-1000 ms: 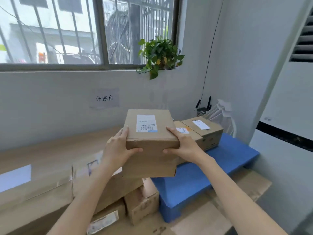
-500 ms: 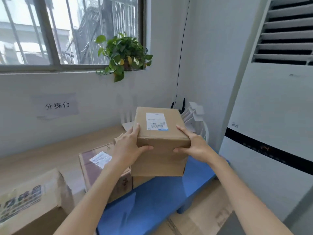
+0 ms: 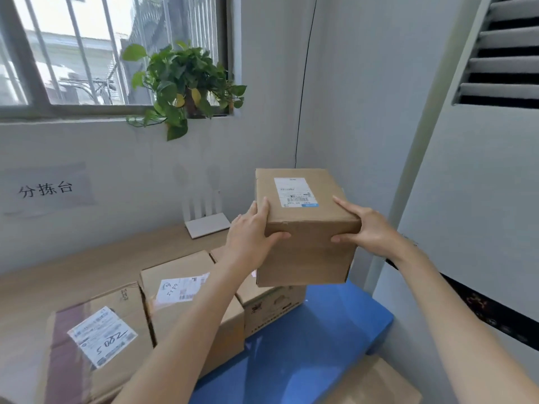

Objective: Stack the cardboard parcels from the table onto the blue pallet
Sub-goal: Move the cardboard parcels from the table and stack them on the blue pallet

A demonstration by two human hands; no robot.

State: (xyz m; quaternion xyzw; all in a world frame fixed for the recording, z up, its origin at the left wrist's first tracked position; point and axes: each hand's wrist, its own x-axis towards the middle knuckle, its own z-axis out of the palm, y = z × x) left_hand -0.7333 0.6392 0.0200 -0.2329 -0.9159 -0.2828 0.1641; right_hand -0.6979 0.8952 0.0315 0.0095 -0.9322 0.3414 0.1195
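I hold a brown cardboard parcel (image 3: 303, 228) with a white shipping label on top, up in the air above the blue pallet (image 3: 315, 342). My left hand (image 3: 253, 231) grips its left side and my right hand (image 3: 361, 225) grips its right side. Below it, three more parcels stand in a row: one with a handwritten label (image 3: 96, 336) at the left, a middle one (image 3: 180, 284), and a printed one (image 3: 271, 307) directly under the held parcel. My left forearm hides part of the middle parcel.
A tall white air conditioner (image 3: 478, 199) stands close on the right. A white router (image 3: 205, 223) sits on the wooden table (image 3: 73, 269) by the wall, under a potted plant (image 3: 183, 83). Flat cardboard (image 3: 376, 383) lies on the floor by the pallet.
My view and the held parcel have swung to the right, from over the table to over the pallet's far end. Both hands keep the same grip.
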